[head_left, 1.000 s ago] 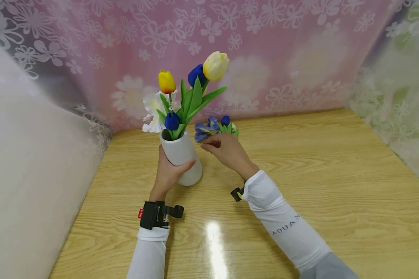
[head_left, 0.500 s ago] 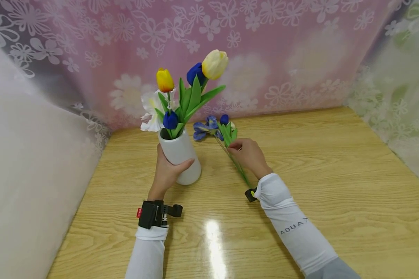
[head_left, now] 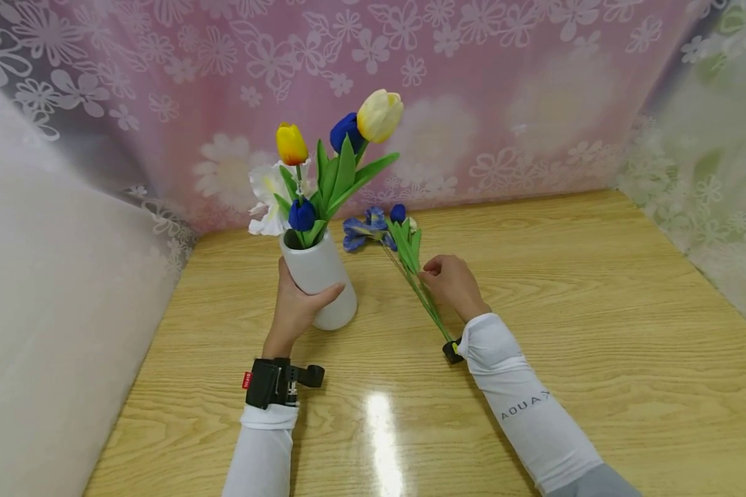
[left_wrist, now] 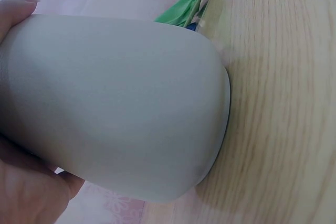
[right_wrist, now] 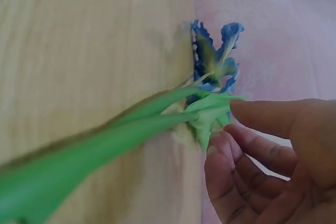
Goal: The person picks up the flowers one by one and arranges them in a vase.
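Where curtains (head_left: 472, 83) hang, wooden table (head_left: 597, 331).

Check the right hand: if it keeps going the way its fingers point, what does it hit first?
The right hand points left and slightly away, toward the loose flower stems lying on the table. Its fingertips look right at the leaves, so it would likely meet those first. Beyond them stands the white vase. Depth is uncertain.

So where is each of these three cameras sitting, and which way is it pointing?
Head: worn on the head, looking forward and down at the wooden table; both sleeved arms show, left hand and right hand.
Left wrist: on that wrist, close against the white vase; thumb and palm show.
Right wrist: on that wrist, facing the loose flower stems; curled fingers show.
Shared: head and left wrist both see the vase; head and right wrist both see the stems.
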`<state>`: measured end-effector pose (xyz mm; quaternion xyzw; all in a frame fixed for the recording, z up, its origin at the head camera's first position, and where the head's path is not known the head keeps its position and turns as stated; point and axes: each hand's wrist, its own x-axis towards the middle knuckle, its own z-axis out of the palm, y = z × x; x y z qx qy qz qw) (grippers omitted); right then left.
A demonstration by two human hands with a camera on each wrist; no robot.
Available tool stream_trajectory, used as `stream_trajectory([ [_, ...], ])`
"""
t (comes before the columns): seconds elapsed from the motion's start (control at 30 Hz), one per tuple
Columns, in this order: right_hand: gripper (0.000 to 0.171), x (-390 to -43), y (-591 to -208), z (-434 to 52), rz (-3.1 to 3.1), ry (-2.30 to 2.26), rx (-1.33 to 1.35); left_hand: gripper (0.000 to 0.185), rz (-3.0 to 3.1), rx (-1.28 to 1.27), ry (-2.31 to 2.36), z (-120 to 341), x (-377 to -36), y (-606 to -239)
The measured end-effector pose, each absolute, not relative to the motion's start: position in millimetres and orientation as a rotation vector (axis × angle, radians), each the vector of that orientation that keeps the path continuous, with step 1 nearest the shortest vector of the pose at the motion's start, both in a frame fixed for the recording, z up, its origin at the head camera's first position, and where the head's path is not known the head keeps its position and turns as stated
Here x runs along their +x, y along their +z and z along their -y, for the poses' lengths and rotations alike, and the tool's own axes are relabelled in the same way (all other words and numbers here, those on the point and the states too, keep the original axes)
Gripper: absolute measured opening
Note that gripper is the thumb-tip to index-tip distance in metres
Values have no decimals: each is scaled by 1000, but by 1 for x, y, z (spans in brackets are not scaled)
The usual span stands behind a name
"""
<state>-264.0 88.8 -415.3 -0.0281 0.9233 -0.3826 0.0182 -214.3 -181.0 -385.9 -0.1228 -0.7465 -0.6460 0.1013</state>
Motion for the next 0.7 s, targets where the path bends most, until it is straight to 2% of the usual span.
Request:
stream_trajectory([
  [0.4,18,-264,-428,-92,-2792,-1044,-99,85,2215,-353,-1904,181,-215,-386],
  [0.7,19,-263,-427,-97,-2717,-1209,-69,84,2216,-356,-1901,182,-215,-387],
])
